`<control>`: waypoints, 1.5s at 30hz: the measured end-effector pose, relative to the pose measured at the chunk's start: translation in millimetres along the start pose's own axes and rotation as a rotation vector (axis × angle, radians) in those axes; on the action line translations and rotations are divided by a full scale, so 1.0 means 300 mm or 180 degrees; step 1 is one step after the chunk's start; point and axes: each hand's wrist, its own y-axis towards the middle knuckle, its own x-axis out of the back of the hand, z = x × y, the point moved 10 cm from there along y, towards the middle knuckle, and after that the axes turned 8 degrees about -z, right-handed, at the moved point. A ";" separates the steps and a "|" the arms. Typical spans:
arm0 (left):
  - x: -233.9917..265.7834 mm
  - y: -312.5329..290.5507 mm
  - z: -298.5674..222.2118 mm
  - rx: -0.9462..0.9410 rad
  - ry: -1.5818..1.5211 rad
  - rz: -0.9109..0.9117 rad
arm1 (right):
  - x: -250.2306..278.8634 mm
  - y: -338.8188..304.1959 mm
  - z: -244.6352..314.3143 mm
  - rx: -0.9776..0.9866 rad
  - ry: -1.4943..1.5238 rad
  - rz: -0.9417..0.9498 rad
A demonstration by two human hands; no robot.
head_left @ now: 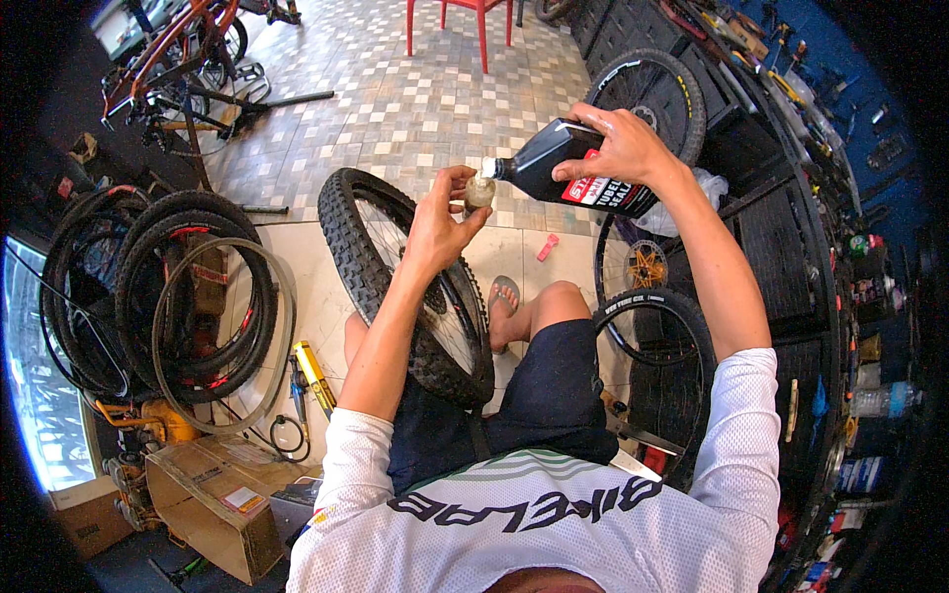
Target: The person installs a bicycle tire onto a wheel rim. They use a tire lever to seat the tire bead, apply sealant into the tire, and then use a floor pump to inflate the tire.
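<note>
My right hand grips a black sealant bottle with a red and white label, tipped over so its neck points left. The bottle's mouth meets the top of a small cloudy bottle, which my left hand pinches upright between thumb and fingers. Whether liquid is flowing is too small to tell. Below my left forearm, a knobby bicycle wheel with its tyre leans between my legs, partly hidden by that arm.
Several tyres and a pale hoop stand at left. Cardboard boxes and a yellow pump are near-left. A small red piece lies on the floor. More wheels lean against dark drawers at right; a red chair stands far off.
</note>
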 end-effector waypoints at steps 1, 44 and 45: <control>0.000 0.000 0.001 0.0004 0.0001 0.0010 | -0.002 0.001 -0.001 -0.0002 -0.0006 0.0001; -0.005 -0.003 0.001 0.0069 0.0003 0.0078 | -0.004 0.004 0.006 0.0065 -0.0008 -0.0028; -0.003 -0.003 0.004 0.0071 -0.0005 0.0071 | -0.002 0.005 0.012 0.0057 -0.0002 -0.0023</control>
